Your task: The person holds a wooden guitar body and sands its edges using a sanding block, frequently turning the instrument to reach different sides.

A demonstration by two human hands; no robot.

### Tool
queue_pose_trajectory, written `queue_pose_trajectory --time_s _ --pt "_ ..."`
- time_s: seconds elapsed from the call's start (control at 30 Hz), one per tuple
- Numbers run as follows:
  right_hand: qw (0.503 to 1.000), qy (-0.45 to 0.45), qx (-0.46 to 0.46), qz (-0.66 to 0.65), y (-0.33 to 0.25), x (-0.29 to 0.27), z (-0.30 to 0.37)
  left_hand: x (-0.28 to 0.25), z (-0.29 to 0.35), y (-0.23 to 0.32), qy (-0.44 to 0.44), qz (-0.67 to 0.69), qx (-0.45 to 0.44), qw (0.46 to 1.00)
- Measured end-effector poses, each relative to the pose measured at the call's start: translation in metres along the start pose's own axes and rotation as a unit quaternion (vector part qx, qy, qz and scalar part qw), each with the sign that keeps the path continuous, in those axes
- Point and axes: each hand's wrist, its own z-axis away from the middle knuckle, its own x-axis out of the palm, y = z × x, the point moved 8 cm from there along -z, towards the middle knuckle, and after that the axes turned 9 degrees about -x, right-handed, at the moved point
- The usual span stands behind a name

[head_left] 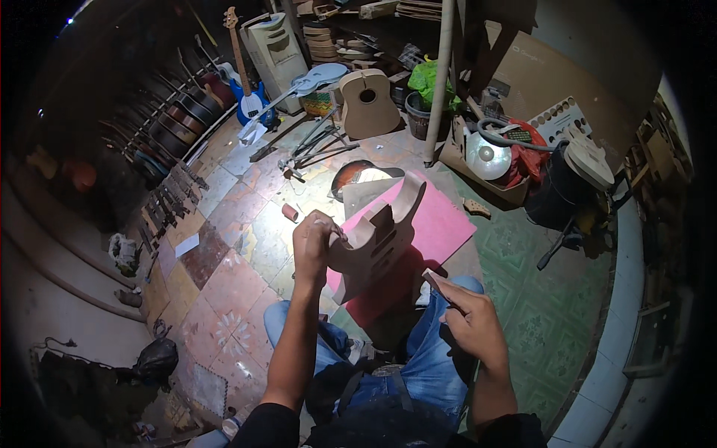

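Observation:
My left hand [311, 240] is closed on the edge of a bare wooden electric guitar body [357, 263], which it holds up and tilted above my knees. Cut-out cavities show in the body's face. To the right and apart from it, my right hand [472, 322] grips a thin, flat, brownish strip [433, 279] that resembles a sanding block; its exact kind is unclear. Under the guitar body a bright pink sheet [447, 228] lies on the tiled floor. A sunburst guitar body [345, 178] rests just beyond it.
A small red-brown roll [290, 213] lies on the tiles to the left. Farther off are a blue bass guitar [252, 101], an acoustic guitar body [368, 112] and a pole [443, 75]. At the right stand a cluttered cardboard box [485, 185] and a black bucket [553, 190].

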Motion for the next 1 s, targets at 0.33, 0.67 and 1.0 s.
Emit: queue_pose_trajectory --time_s 0.33,0.67,1.0 --pt "0.993 -0.034 0.088 -0.074 0.032 0.024 0.019 -0.008 0.006 -0.004 0.002 -0.011 0.078 0.997" --pt "0.989 -0.043 0.109 -0.093 0.043 0.029 0.029 -0.015 -0.004 -0.012 -0.001 0.018 -0.049 0.999" --pt "0.986 -0.028 0.122 -0.112 0.072 0.039 0.051 0.000 0.001 0.006 -0.044 -0.011 0.065 0.997"
